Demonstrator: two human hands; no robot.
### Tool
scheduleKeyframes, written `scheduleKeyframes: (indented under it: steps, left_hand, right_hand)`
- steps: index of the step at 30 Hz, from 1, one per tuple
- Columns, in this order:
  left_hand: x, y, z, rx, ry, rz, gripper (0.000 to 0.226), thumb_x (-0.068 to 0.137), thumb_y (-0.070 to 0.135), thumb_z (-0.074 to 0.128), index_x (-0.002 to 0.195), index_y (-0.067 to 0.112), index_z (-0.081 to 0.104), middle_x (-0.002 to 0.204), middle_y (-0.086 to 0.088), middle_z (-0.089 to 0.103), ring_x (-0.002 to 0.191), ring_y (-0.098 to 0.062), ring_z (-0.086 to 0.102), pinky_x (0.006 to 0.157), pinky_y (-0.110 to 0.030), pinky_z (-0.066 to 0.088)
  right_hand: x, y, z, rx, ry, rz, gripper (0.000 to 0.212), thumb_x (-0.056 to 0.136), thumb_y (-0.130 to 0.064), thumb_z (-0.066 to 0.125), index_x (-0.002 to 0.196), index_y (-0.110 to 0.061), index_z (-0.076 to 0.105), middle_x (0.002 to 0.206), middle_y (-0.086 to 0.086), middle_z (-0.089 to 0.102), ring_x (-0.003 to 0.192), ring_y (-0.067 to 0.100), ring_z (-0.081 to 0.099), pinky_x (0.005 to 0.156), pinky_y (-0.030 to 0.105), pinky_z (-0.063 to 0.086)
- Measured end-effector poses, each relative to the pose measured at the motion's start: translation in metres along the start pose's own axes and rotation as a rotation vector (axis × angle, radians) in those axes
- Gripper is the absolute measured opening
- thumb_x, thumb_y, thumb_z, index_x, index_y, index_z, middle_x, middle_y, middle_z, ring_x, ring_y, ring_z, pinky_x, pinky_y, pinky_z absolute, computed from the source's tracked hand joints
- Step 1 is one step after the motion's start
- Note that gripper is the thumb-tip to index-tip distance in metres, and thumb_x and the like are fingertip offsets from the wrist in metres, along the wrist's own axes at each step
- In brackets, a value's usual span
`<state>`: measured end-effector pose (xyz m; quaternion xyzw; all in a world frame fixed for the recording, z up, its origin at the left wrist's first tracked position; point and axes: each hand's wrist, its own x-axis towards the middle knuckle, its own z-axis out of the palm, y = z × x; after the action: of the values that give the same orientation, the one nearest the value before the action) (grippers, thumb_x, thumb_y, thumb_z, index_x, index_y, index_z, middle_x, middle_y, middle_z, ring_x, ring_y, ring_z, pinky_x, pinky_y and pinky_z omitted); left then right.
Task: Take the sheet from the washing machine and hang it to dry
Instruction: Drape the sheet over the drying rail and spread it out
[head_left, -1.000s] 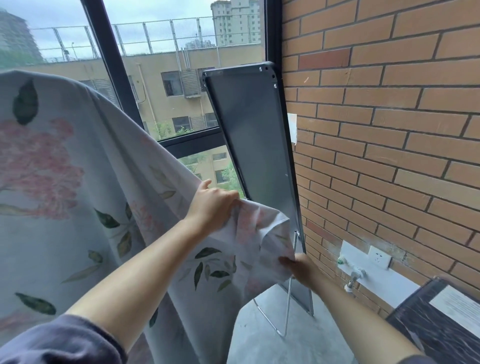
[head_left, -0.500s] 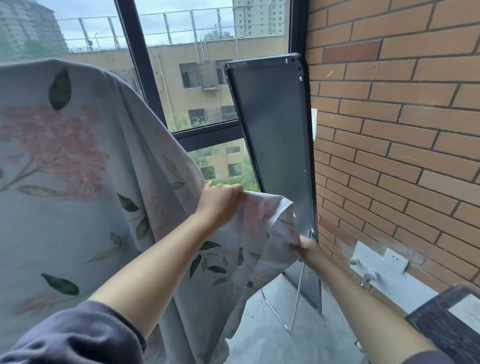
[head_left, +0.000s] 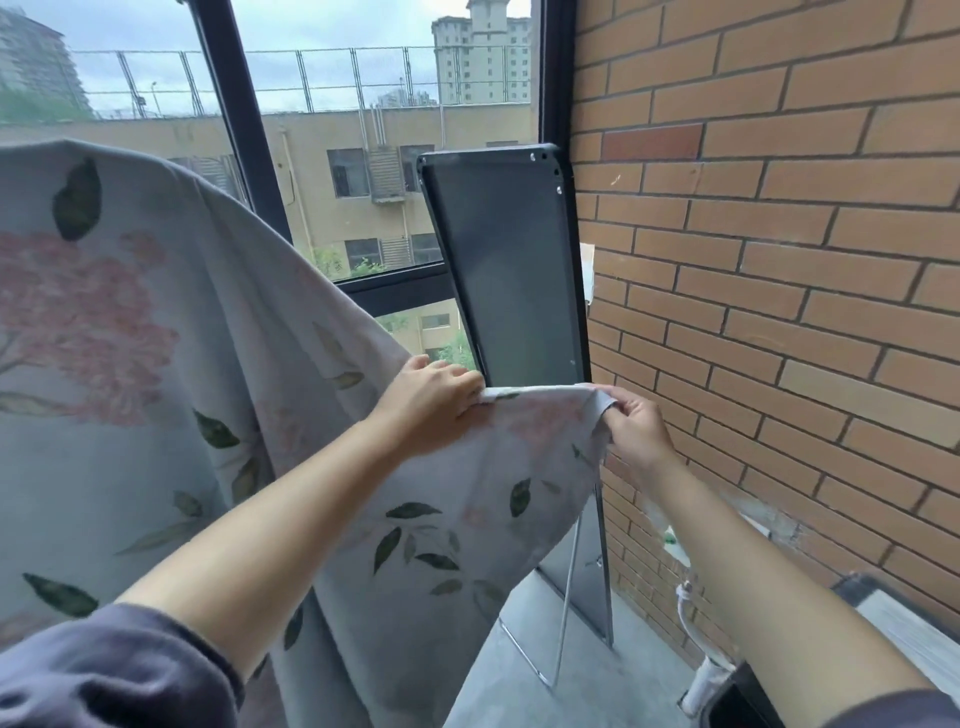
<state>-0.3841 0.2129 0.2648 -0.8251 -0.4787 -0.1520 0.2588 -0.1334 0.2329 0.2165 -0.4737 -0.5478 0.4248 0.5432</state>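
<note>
The floral sheet (head_left: 156, 364) is out of the washer. It fills the left half of the frame, draped over a support hidden under the cloth at the upper left, and falls towards the bottom edge. Its free end reaches the centre, where both hands hold it up. The left hand (head_left: 431, 400) has its fingers curled over the top hem. The right hand (head_left: 636, 426), just right of centre, pinches the corner between thumb and fingers. The edge between them runs taut and level, most likely to pull out creases and find the corner so the cloth can be spread wider to dry evenly. Behind that edge a dark panel (head_left: 509, 270) on a thin metal stand leans beside the brick wall (head_left: 779, 260), apparently not touching the cloth. No open container shows. A dark-edged object (head_left: 883, 618) is cut off at the lower right, and whether it is the machine cannot be told.
</note>
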Motion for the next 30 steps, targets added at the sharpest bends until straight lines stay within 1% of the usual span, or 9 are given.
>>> scheduleKeyframes:
  steps: [4, 6, 9, 14, 16, 19, 23, 27, 30]
  left_hand:
    - [0.007, -0.033, -0.024, 0.223, 0.058, 0.053, 0.035, 0.085, 0.048, 0.038, 0.086, 0.020, 0.058, 0.079, 0.001, 0.064, 0.073, -0.024, 0.062, 0.079, -0.038, 0.044]
    - [0.010, -0.052, -0.041, 0.309, 0.054, 0.033, 0.030, 0.083, 0.045, 0.046, 0.086, 0.018, 0.059, 0.078, -0.001, 0.064, 0.071, -0.025, 0.062, 0.080, -0.039, 0.044]
    - [0.008, -0.084, -0.070, 0.383, 0.011, -0.046, 0.021, 0.079, 0.035, 0.064, 0.079, 0.015, 0.058, 0.073, -0.005, 0.064, 0.068, -0.028, 0.063, 0.075, -0.040, 0.043]
    - [0.005, -0.134, -0.131, 0.529, 0.026, -0.213, 0.022, 0.077, 0.026, 0.072, 0.072, 0.008, 0.061, 0.068, -0.012, 0.065, 0.067, -0.031, 0.062, 0.074, -0.042, 0.038]
    - [0.001, -0.153, -0.154, 0.591, 0.057, -0.308, 0.028, 0.079, 0.034, 0.070, 0.074, 0.007, 0.062, 0.073, -0.013, 0.065, 0.072, -0.031, 0.061, 0.078, -0.042, 0.035]
    - [-0.008, -0.166, -0.166, 0.633, 0.076, -0.404, 0.039, 0.082, 0.049, 0.061, 0.080, 0.010, 0.063, 0.082, -0.011, 0.067, 0.082, -0.030, 0.060, 0.081, -0.043, 0.033]
    - [-0.012, -0.167, -0.165, 0.613, 0.120, -0.455, 0.040, 0.083, 0.051, 0.058, 0.081, 0.010, 0.062, 0.085, -0.012, 0.065, 0.084, -0.030, 0.058, 0.084, -0.044, 0.032]
    - [-0.012, -0.163, -0.164, 0.580, 0.170, -0.510, 0.042, 0.085, 0.050, 0.053, 0.089, 0.008, 0.056, 0.087, -0.015, 0.062, 0.085, -0.031, 0.057, 0.085, -0.046, 0.033]
    - [-0.011, -0.160, -0.167, 0.548, 0.221, -0.548, 0.044, 0.085, 0.049, 0.052, 0.094, 0.007, 0.049, 0.089, -0.017, 0.062, 0.084, -0.032, 0.058, 0.084, -0.047, 0.033]
  right_hand:
    - [0.011, -0.021, -0.027, -0.012, 0.075, -0.026, 0.027, 0.101, -0.018, 0.042, 0.106, -0.021, 0.068, 0.086, -0.001, 0.067, 0.072, 0.012, 0.060, 0.057, 0.020, 0.054]
    - [0.017, -0.028, -0.038, -0.064, 0.109, -0.005, 0.026, 0.102, -0.020, 0.041, 0.104, -0.021, 0.067, 0.087, 0.002, 0.066, 0.078, 0.018, 0.062, 0.061, 0.026, 0.056]
    - [0.024, -0.035, -0.049, -0.054, 0.135, 0.018, 0.028, 0.102, -0.016, 0.040, 0.091, -0.023, 0.065, 0.086, 0.005, 0.066, 0.076, 0.021, 0.063, 0.056, 0.024, 0.057]
    - [0.038, -0.045, -0.061, 0.002, 0.206, 0.042, 0.032, 0.101, -0.012, 0.036, 0.086, -0.019, 0.063, 0.084, 0.006, 0.064, 0.072, 0.021, 0.060, 0.064, 0.032, 0.053]
    - [0.048, -0.051, -0.062, 0.067, 0.242, 0.071, 0.029, 0.099, -0.012, 0.036, 0.090, -0.018, 0.063, 0.086, 0.007, 0.063, 0.071, 0.022, 0.057, 0.064, 0.030, 0.049]
    - [0.059, -0.061, -0.058, 0.143, 0.259, 0.101, 0.032, 0.099, -0.011, 0.033, 0.082, -0.017, 0.059, 0.077, 0.005, 0.059, 0.063, 0.018, 0.052, 0.060, 0.027, 0.044]
    - [0.072, -0.080, -0.049, 0.228, 0.318, 0.101, 0.033, 0.097, -0.009, 0.033, 0.076, -0.017, 0.057, 0.070, 0.003, 0.053, 0.054, 0.013, 0.050, 0.053, 0.020, 0.042]
    - [0.081, -0.101, -0.045, 0.203, 0.420, 0.088, 0.022, 0.093, -0.014, 0.038, 0.081, -0.019, 0.056, 0.081, 0.003, 0.052, 0.072, 0.017, 0.044, 0.068, 0.030, 0.038]
    - [0.087, -0.116, -0.044, 0.208, 0.477, 0.047, 0.025, 0.088, -0.013, 0.040, 0.094, -0.017, 0.064, 0.093, 0.007, 0.058, 0.079, 0.018, 0.048, 0.072, 0.029, 0.037]
